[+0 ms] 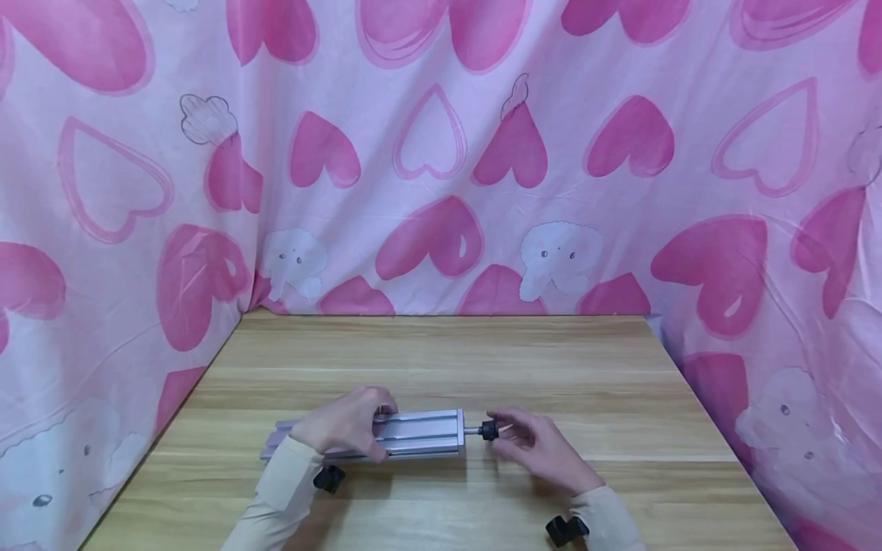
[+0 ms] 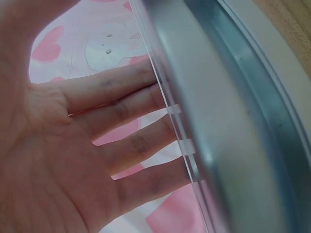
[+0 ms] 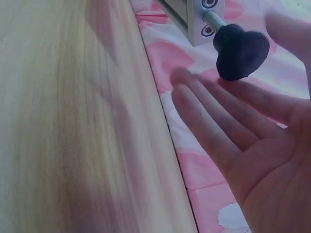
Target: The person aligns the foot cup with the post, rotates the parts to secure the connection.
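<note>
A silver aluminium profile [image 1: 423, 434] with lengthwise grooves lies across the table's middle. My left hand [image 1: 344, 423] grips it from above near its middle, thumb on the near side and fingers over the far side. In the left wrist view, the fingertips meet the edge of the profile [image 2: 209, 111]. A threaded rod tipped with a flared black knob [image 1: 489, 430] sticks out from the end plate [image 1: 461, 432] on the right. Around this knob [image 3: 241, 51] my right hand [image 1: 543, 448] spreads its nearly straight fingers and thumb; one finger appears to touch it.
The wood-grain table [image 1: 441, 352] extends behind and to both sides of the profile. A pink cloth [image 1: 441, 176] with hearts hangs along the back and sides. Black wrist mounts [image 1: 329, 479] sit at both sleeves.
</note>
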{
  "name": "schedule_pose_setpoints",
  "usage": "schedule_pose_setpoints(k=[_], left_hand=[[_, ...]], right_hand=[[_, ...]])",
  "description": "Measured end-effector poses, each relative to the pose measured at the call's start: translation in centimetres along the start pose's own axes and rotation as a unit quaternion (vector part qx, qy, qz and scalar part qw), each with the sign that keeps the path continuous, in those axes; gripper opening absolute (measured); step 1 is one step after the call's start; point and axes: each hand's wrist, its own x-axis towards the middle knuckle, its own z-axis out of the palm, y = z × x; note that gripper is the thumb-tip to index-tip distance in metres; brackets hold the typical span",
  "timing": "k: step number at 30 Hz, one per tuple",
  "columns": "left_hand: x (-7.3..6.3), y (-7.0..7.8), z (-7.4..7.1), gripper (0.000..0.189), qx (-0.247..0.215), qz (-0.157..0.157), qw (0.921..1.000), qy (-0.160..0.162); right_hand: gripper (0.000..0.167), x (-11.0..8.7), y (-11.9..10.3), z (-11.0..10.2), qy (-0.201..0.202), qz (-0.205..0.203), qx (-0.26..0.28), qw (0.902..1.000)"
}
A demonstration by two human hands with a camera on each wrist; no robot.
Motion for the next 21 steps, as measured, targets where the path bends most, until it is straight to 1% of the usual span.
schedule_pose_setpoints(k=[2, 4, 6, 9, 11, 15, 21], left_hand=[[0.03, -0.03, 0.0, 0.052, -0.001, 0.003, 1.0, 0.001], [0.07, -0.08, -0.02, 0.052, 0.001, -0.001, 1.0, -0.002], [0.16, -0.11, -0.09, 0.052, 0.006, -0.007, 1.0, -0.003], [0.19, -0.11, -0.21, 0.054, 0.013, -0.016, 0.9998, -0.005], [0.24, -0.09, -0.28, 0.054, 0.017, -0.016, 0.9997, -0.003], [0.24, -0.05, -0.32, 0.054, 0.018, -0.016, 0.9997, -0.004], [0.07, 0.06, -0.2, 0.056, 0.017, -0.023, 0.9996, -0.008]], right_hand=[[0.055, -0.02, -0.07, 0.07, 0.008, -0.025, 0.0, 0.9997], [0.06, 0.02, -0.14, 0.11, 0.013, -0.052, 0.002, 0.9985], [0.06, 0.13, -0.14, 0.09, 0.018, -0.084, -0.002, 0.9963], [0.055, 0.26, -0.14, 0.07, 0.024, -0.103, -0.003, 0.9943], [0.052, 0.29, -0.15, 0.03, 0.027, -0.1, -0.001, 0.9946], [0.046, 0.22, -0.2, 0.05, 0.031, -0.071, 0.004, 0.997], [0.038, 0.25, -0.18, 0.27, 0.036, -0.039, -0.012, 0.9985]])
